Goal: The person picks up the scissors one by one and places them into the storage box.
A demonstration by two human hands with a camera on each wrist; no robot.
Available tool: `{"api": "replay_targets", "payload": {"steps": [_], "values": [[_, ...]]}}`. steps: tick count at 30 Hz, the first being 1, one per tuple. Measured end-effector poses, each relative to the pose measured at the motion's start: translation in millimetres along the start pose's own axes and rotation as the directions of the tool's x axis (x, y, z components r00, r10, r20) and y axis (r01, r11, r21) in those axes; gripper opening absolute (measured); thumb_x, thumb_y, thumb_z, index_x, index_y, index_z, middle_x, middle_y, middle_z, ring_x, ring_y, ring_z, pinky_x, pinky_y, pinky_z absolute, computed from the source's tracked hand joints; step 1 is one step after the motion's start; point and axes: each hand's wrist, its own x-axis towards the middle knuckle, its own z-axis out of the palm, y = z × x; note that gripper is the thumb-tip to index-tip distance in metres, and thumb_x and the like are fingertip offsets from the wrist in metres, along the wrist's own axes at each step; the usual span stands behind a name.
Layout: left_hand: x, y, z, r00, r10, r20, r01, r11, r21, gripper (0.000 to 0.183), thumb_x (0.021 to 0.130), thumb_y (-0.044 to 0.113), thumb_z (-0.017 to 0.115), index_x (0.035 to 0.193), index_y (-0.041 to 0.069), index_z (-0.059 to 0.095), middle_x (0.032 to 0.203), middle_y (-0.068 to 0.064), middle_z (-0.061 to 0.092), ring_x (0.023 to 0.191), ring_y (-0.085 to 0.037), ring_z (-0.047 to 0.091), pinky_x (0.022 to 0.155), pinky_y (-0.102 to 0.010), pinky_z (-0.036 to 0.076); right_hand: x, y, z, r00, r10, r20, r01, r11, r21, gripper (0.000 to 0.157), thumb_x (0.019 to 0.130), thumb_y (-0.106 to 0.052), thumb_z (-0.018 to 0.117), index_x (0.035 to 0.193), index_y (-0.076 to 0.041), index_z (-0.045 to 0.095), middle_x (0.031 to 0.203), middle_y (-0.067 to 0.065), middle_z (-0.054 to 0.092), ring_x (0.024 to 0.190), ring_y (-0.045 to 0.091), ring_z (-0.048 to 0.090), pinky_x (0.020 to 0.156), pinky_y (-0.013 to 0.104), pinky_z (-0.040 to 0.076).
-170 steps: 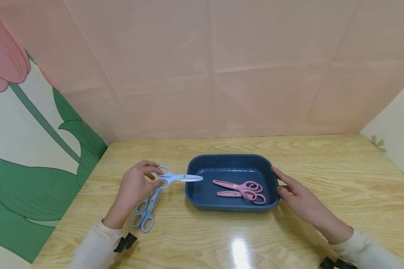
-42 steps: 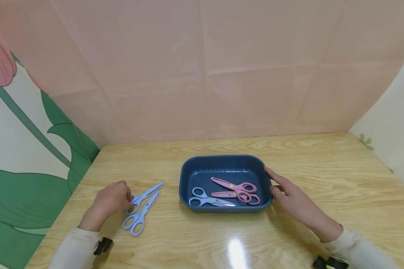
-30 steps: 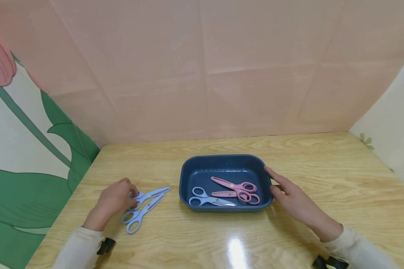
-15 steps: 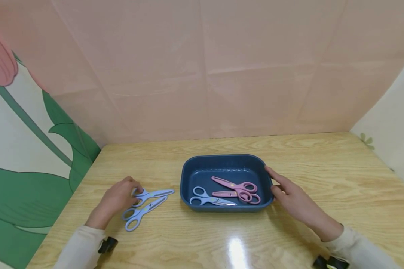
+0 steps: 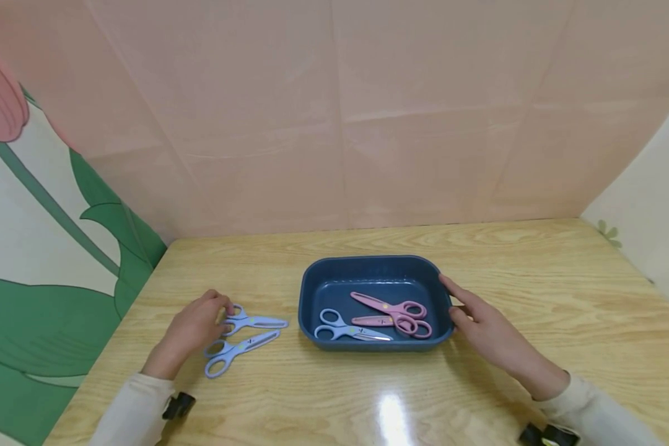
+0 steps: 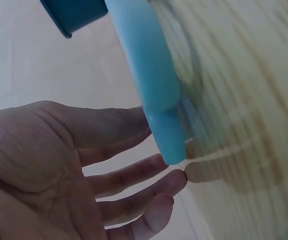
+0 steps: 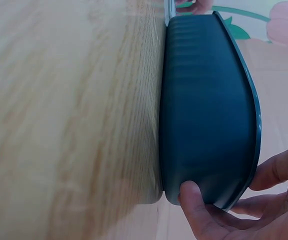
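My left hand (image 5: 196, 325) pinches a handle loop of the farther light-blue scissors (image 5: 261, 321) on the wood-grain table. In the left wrist view, the thumb meets the blue handle (image 6: 151, 75), with other fingertips close behind it. Just nearer lies a second pair of light-blue scissors (image 5: 236, 351), blades to the right. My right hand (image 5: 487, 331) rests against the right end of a dark-blue rectangular box (image 5: 368, 347), fingers extended and thumb tip on its outer wall (image 7: 204, 110). Inside the box are blue scissors (image 5: 350, 331) at front left and two overlapping pink scissors (image 5: 393, 308).
The wooden table (image 5: 513, 260) runs back to a pink-covered wall (image 5: 340, 124). A large printed flower panel (image 5: 44, 248) stands along the left side, and a pale panel (image 5: 652, 204) along the right. Each wrist wears a black strap mount (image 5: 178, 406).
One pair of blue scissors, earlier held by the left hand, now lies in the box. The left hand has since reached another pair, and both table pairs have swung to point more rightward.
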Motion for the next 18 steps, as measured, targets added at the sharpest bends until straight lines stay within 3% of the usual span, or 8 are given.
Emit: {"api": "replay_targets", "payload": {"steps": [8, 18], "values": [[-0.6, 1.2, 0.3, 1.000, -0.006, 0.026, 0.007, 1.000, -0.004, 0.017, 0.083, 0.009, 0.079, 0.098, 0.014, 0.071, 0.115, -0.010, 0.061, 0.088, -0.023, 0.060, 0.069, -0.039, 0.051, -0.2, 0.0, 0.0, 1.000, 0.008, 0.001, -0.008, 1.000, 0.005, 0.057, 0.107, -0.017, 0.038, 0.160, -0.023, 0.018, 0.156, 0.028, 0.032, 0.061, 0.016, 0.045, 0.055, 0.027, 0.045], [-1.2, 6.1, 0.9, 0.998, 0.041, -0.037, -0.041, 0.999, 0.006, 0.015, 0.083, 0.007, 0.078, 0.095, 0.013, 0.070, 0.108, -0.009, 0.062, 0.080, -0.019, 0.059, 0.066, -0.037, 0.051, -0.1, 1.8, 0.2, 1.000, 0.018, 0.006, -0.018, 1.000, 0.008, 0.057, 0.107, -0.018, 0.038, 0.160, -0.024, 0.018, 0.148, 0.026, 0.039, 0.059, 0.015, 0.044, 0.054, 0.028, 0.044]]}}
